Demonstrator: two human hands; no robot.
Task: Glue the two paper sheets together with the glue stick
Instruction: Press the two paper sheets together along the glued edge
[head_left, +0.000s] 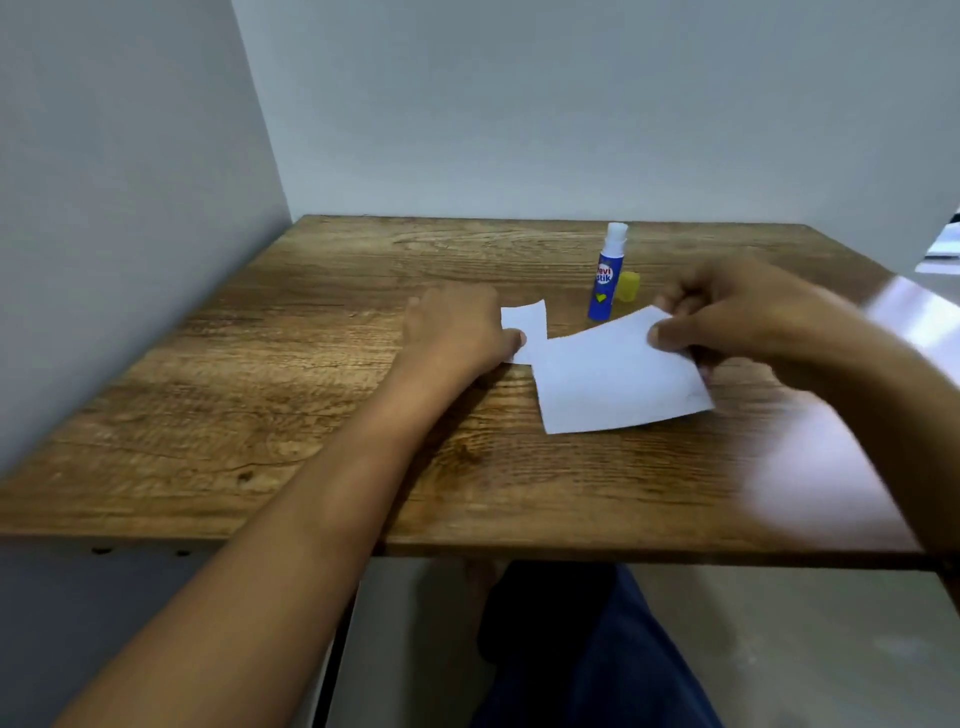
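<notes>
**Two sheets meeting at the middle of the table**

The person is sitting at a wooden table (311, 364) pushed into a corner of pale walls, both bare forearms reaching out over it. The right hand (727, 317) is pinching the larger paper sheet (618, 379) at its far right corner, thumb on top and fingers curled underneath, so that corner is lifting off the wood while the near edge is lying low toward the tabletop. The hand is looking a little blurred.

The left hand (457, 332) is lying knuckles-up on the table, and its fingertips are closing on the left edge of the smaller paper sheet (527, 327). That smaller piece is resting on the wood, its right part tucked under the larger sheet's left corner, so the two are overlapping there.

Just behind the papers the glue stick (607, 275) is standing upright, blue body, white glue exposed at the top. Its yellow cap (627, 287) is sitting off, just beside the stick on its right. Neither hand is touching the stick or the cap.

Below the table's near edge the person's dark trousers (597, 649) are showing.
</notes>
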